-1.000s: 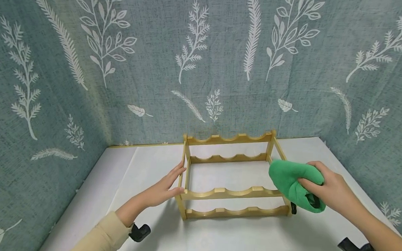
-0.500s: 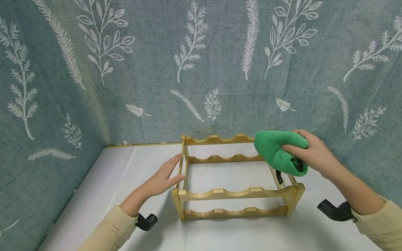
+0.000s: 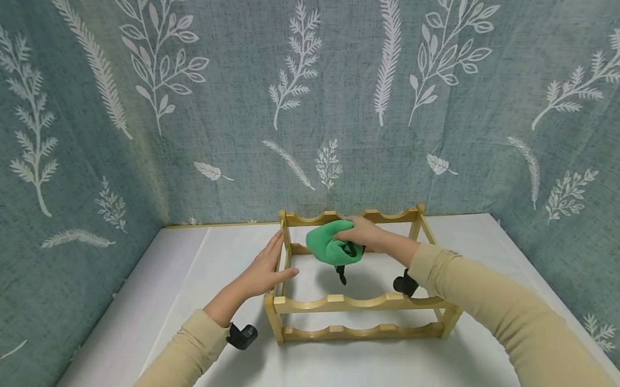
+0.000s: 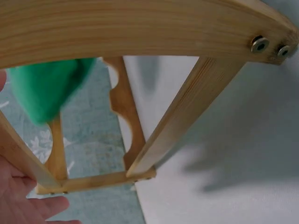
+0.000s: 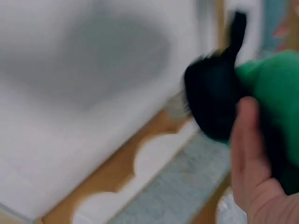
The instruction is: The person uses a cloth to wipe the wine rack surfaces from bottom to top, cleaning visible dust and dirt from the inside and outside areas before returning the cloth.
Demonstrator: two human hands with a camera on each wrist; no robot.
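Note:
My right hand (image 3: 359, 232) grips a folded green cloth (image 3: 334, 245) with dark trim and a dangling black loop (image 3: 341, 274). It holds the cloth over the left half of a wooden rack (image 3: 359, 301) with scalloped rails. In the right wrist view, fingers (image 5: 250, 154) press against the dark patch (image 5: 212, 98) of the cloth. My left hand (image 3: 258, 276) lies at the rack's left end frame, fingers extended and thumb spread over the side bar. The left wrist view shows that end frame (image 4: 117, 35) close up, the green cloth (image 4: 44, 91) behind it.
A white tabletop (image 3: 375, 369) bears the rack. Blue-grey fabric with white leaf prints (image 3: 231, 86) hangs behind and at both sides. A black wrist mount (image 3: 406, 283) on the right arm overlaps the rack's front upper rail in the head view.
My right hand has carried the green cloth leftward from the rack's right end to over its left half. My left hand has stayed at the left end frame, shifting only slightly.

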